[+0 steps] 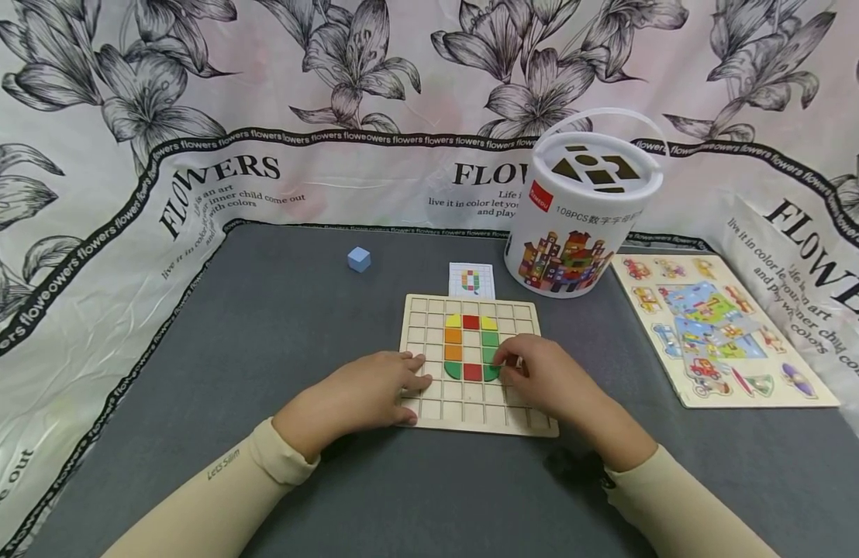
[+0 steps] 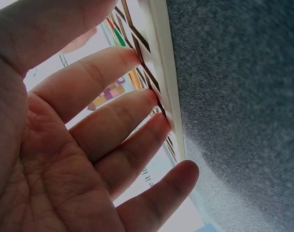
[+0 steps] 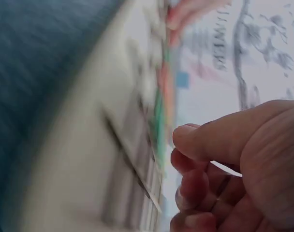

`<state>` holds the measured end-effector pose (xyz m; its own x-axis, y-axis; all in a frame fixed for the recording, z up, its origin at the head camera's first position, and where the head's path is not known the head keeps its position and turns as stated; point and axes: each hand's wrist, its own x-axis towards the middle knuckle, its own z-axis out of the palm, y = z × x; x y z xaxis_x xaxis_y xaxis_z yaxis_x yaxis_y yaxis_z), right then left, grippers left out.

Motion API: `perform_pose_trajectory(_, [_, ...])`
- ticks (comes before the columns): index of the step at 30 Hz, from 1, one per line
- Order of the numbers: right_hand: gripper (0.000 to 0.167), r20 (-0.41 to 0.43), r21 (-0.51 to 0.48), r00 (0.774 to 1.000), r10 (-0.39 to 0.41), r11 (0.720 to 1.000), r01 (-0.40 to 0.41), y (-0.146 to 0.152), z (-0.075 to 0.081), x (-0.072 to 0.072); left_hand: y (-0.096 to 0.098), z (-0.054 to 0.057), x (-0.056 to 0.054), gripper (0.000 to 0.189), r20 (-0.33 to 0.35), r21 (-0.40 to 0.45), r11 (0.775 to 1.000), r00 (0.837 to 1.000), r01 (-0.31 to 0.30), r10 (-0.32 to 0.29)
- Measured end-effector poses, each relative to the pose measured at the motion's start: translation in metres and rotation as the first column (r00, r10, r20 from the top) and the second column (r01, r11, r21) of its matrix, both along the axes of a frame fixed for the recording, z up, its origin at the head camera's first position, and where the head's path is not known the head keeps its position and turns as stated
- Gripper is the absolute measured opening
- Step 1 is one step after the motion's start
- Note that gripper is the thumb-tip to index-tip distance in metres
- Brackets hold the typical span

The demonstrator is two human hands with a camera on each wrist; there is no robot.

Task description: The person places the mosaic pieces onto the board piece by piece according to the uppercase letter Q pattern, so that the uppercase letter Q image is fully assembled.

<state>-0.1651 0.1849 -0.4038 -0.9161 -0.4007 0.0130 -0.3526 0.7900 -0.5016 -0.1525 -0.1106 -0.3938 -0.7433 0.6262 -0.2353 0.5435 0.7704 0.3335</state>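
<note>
A wooden grid board [image 1: 443,411] lies on the grey table, with yellow, red, orange and green pieces forming an upright ring. My left hand [image 1: 377,387] rests on the board's left edge; in the left wrist view its fingers [image 2: 120,121] are spread, with fingertips at the rim. Over the right side of the ring is my right hand [image 1: 541,376], fingertips beside a rounded green piece [image 1: 491,373] at the lower right corner. The right wrist view shows that hand's fingers curled and thumb near the index fingertip, with nothing visible between them; the board is blurred there.
A small card [image 1: 471,277] with a coloured ring pattern touches the board's far edge. Behind it stands a white lidded bucket [image 1: 569,225] with a handle. A blue cube [image 1: 359,260] sits at the back left, and a picture puzzle board [image 1: 695,380] lies at the right.
</note>
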Motion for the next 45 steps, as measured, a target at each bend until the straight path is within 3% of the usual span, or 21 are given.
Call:
perform_pose_trajectory(7, [0.017, 0.022, 0.099, 0.989, -0.148, 0.984, 0.145, 0.068, 0.015, 0.004, 0.002, -0.001, -0.001, 0.06, 0.003, 0.003, 1.0, 1.0, 0.013, -0.013])
perform_pose_trajectory(11, [0.021, 0.082, 0.155, 0.983, -0.166, 0.976, 0.152, 0.104, 0.01, 0.011, 0.001, -0.001, 0.0, 0.06, 0.004, -0.001, 1.0, 1.0, 0.01, -0.01])
perform_pose_trajectory(15, [0.02, 0.113, 0.175, 0.982, -0.152, 0.976, 0.131, 0.114, 0.002, 0.016, 0.0, -0.002, 0.0, 0.06, 0.007, -0.001, 1.0, 1.0, 0.002, -0.002])
perform_pose_trajectory(23, [0.01, 0.061, 0.171, 0.982, -0.178, 0.971, 0.165, 0.102, -0.005, 0.018, -0.002, 0.0, 0.001, 0.06, 0.01, 0.009, 1.0, 1.0, -0.009, 0.009])
perform_pose_trajectory(30, [0.015, 0.038, 0.098, 0.981, -0.188, 0.978, 0.184, 0.091, -0.007, 0.022, 0.0, 0.001, 0.001, 0.06, 0.008, 0.009, 1.0, 1.0, -0.004, 0.004])
perform_pose_trajectory(34, [0.013, -0.01, 0.029, 0.979, -0.204, 0.978, 0.205, 0.065, -0.001, 0.026, -0.001, -0.001, 0.0, 0.06, -0.001, 0.005, 1.0, 1.0, 0.007, -0.007])
perform_pose_trajectory(38, [0.014, 0.006, -0.033, 0.992, -0.124, 0.992, 0.125, 0.027, 0.004, 0.028, -0.003, -0.002, 0.0, 0.06, -0.004, 0.003, 1.0, 1.0, 0.007, -0.007])
perform_pose_trajectory(45, [0.018, 0.051, -0.02, 0.998, 0.04, 0.999, -0.039, -0.01, -0.002, 0.025, -0.002, -0.001, 0.0, 0.061, -0.006, 0.006, 1.0, 1.0, 0.014, -0.014])
